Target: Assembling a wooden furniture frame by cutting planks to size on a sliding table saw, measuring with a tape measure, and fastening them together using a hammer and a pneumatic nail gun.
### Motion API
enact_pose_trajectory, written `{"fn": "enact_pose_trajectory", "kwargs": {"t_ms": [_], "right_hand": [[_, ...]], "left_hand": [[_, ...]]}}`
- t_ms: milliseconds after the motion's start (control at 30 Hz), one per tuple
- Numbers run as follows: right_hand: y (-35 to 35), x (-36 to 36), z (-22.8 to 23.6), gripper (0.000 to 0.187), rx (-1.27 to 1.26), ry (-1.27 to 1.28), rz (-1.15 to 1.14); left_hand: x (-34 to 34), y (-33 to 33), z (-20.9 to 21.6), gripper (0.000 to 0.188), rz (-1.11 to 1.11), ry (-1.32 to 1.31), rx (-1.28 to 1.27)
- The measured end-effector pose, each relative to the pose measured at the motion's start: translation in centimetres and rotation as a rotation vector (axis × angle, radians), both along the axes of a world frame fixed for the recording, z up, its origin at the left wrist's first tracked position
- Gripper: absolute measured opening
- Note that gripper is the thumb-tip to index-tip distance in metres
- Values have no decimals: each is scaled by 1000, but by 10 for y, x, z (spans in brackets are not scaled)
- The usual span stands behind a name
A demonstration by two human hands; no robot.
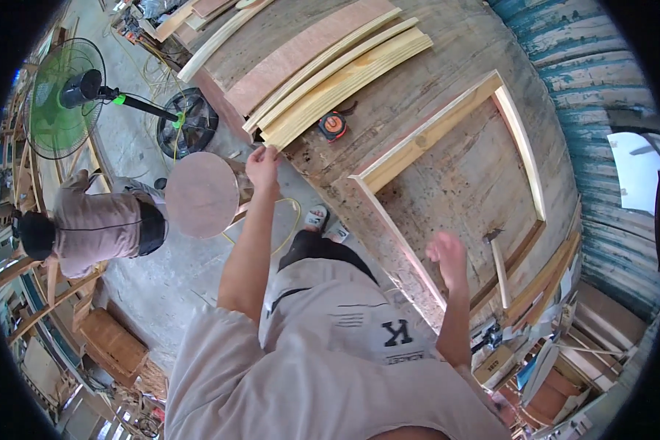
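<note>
- Far left of your left hand, a green-bladed fan [66,95] stands on the floor; nearer, a co-worker [99,227] is bent over, their hands hard to make out.
- Just left of your left hand, a round board [202,194] sits beside your forearm, its support mostly hidden beneath.
- Your left hand [262,165] grasps the near end of a pale board [348,92] between thumb and fingertips; the fingers partly cover that end. The board lies on the table [447,44], its long axis running away from your hand, up and to the right.
- Beyond that hand, curved strips [330,73] lie alongside the board, arcing the same way.
- Right of your left hand, close by the board, sits a tape measure [332,126].
- Between your hands and beyond, a wooden frame [425,143] lies flat, one corner pointing toward your left hand; your right forearm hides its near corner.
- Your right hand [449,257] hovers over the frame, fingers curled but blurred; you cannot tell whether it is clenched.
- Just right of it, a hammer [500,275] lies with its handle toward you, crossing a rail.
</note>
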State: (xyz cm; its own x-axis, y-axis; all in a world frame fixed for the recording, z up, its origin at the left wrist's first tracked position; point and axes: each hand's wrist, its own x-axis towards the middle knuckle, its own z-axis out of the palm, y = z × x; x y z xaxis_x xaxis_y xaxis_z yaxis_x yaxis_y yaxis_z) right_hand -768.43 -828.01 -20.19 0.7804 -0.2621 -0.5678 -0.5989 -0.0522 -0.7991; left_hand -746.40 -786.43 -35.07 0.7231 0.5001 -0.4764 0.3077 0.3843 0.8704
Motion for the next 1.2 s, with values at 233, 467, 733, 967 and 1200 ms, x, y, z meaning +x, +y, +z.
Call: {"fn": "enact_pose_trajectory", "kwargs": {"t_ms": [233,467,733,967,1200], "right_hand": [[52,289,-1,25,103,-80,144],[54,437,-96,35,88,-20,-158],[81,481,-109,29,-92,-114,-101],[66,488,-107,42,-226,-189,-193],[-11,597,-100,53,-1029,-360,82]], "left_hand": [[6,14,4,31,-101,90,102],[4,-7,29,24,-72,139,117],[18,-14,48,26,-64,250,219],[31,-7,74,37,-313,393,500],[40,1,62,43,-321,254,367]]}}
